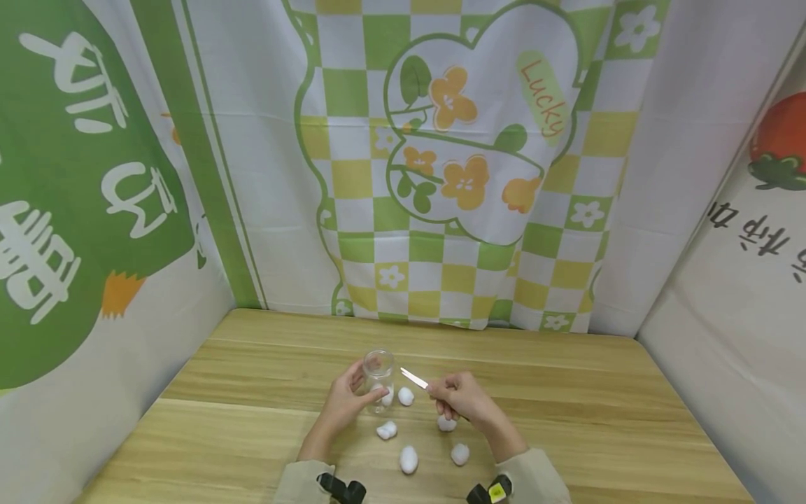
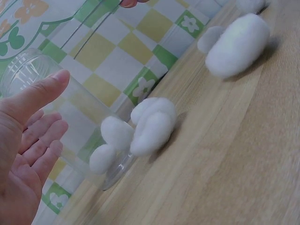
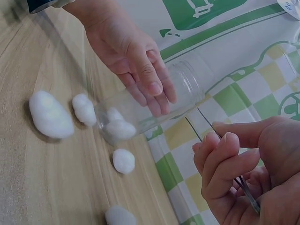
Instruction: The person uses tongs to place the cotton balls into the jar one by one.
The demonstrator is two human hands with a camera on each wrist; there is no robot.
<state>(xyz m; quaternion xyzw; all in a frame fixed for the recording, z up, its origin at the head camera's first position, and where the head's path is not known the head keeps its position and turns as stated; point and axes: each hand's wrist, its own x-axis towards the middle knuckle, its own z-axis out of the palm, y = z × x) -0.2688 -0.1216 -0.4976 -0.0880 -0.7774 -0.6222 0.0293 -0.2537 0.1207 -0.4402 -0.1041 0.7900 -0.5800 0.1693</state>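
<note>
My left hand point(image 1: 345, 400) holds a clear, open-topped jar point(image 1: 379, 372) standing on the table, with the thumb on one side and the fingers on the other. Inside, at the bottom, lie white cotton balls point(image 2: 116, 133). My right hand point(image 1: 464, 396) grips metal tweezers point(image 1: 415, 379) whose two tips point toward the jar's mouth, apart from it. Nothing shows between the tips point(image 3: 194, 129). Beside the jar is a loose cotton ball point(image 1: 406, 397); another cotton ball point(image 1: 447, 423) lies under the right hand, partly hidden by it.
More cotton balls lie nearer me: a lumpy cotton ball point(image 1: 387, 430), a larger oval one point(image 1: 408, 460) and a round one point(image 1: 460, 454). The wooden table point(image 1: 252, 392) ends at a patterned curtain point(image 1: 441, 280) behind and at printed cloths on both sides.
</note>
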